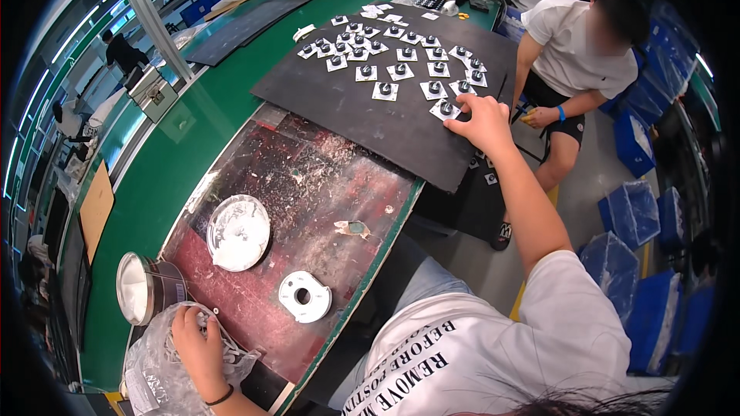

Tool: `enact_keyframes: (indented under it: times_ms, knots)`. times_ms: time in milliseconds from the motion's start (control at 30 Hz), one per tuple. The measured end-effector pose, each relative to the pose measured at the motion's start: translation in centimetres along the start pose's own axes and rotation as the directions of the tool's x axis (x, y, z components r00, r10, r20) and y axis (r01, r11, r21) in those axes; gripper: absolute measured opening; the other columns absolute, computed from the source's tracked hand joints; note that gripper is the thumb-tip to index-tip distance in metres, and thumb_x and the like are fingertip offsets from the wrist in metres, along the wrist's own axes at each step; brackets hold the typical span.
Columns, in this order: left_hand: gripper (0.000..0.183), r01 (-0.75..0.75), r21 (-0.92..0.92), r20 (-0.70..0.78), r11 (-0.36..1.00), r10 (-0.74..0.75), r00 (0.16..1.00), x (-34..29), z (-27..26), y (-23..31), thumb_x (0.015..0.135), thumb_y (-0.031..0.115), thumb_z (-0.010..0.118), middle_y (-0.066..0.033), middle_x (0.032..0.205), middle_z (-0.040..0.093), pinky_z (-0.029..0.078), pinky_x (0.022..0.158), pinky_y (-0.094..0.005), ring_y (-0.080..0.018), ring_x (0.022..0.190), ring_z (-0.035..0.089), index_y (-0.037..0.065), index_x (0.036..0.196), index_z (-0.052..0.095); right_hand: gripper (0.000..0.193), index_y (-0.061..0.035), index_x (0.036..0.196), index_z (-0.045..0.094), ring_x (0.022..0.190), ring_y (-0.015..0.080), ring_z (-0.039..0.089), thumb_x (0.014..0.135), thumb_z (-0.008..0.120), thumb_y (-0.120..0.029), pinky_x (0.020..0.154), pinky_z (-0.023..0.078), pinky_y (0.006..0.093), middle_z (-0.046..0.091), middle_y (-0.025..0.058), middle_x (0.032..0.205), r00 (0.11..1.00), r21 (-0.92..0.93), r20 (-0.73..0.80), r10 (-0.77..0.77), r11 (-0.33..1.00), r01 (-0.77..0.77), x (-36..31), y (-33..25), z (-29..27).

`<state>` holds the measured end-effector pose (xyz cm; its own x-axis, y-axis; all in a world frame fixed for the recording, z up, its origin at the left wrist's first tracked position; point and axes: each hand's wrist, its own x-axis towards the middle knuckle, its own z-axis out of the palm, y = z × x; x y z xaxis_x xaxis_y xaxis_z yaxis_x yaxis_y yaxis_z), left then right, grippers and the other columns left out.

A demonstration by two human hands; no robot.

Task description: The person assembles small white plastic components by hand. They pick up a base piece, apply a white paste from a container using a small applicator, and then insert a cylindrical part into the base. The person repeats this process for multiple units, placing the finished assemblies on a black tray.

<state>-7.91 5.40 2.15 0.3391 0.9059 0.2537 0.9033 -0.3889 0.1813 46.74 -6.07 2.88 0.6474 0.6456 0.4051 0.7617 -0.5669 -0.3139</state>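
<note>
My right hand (486, 121) reaches to the near right edge of a black board, thumb and index finger closed about the edge of a small white square plate with a round black part (445, 109) on it. Several similar pieces (385, 91) lie spread over the black board (331, 96). My left hand (199, 345) is at the mouth of a clear plastic bag (150, 366) with white ring-like parts inside. Its fingers are spread and partly bent over the bag, and nothing shows held in them.
A round dish of white paste (239, 233) and a white disc with a central hole (305, 297) lie on the stained reddish worktop (270, 323). An open tin (139, 289) with white contents stands by the bag. A seated co-worker (578, 50) is at the right, near blue crates (634, 142).
</note>
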Motion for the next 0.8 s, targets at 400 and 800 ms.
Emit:
enact_keyframes:
  times_ms: [400,800]
  knots:
    - [0.03,0.006,-0.021,-0.005,1.0,-0.006,1.0,0.0,0.0,0.1,0.075,0.011,0.063,-0.0234,0.118,0.054,0.037,0.097,-0.044,-0.0396,0.111,0.049,-0.004,0.101,0.059,0.043,-0.0098,0.098,0.065,0.084,0.0205,0.058,0.062,0.074,-0.033,0.084,0.035,0.0355,0.062,0.003,0.081,0.995,0.047,-0.07,-0.075,0.996,0.078,-0.1,-0.2,-0.1]
    - [0.027,-0.031,-0.014,-0.045,0.999,0.03,0.999,0.1,-0.1,0.4,0.075,0.011,0.064,-0.0196,0.112,0.057,0.039,0.092,-0.0433,-0.0372,0.105,0.051,-0.002,0.099,0.059,0.043,-0.0052,0.099,0.062,0.088,0.0205,0.059,0.066,0.076,-0.029,0.08,0.046,0.0324,0.064,0.0083,0.088,1.0,0.351,-0.013,-0.006,0.936,0.01,-0.6,-0.8,-0.3]
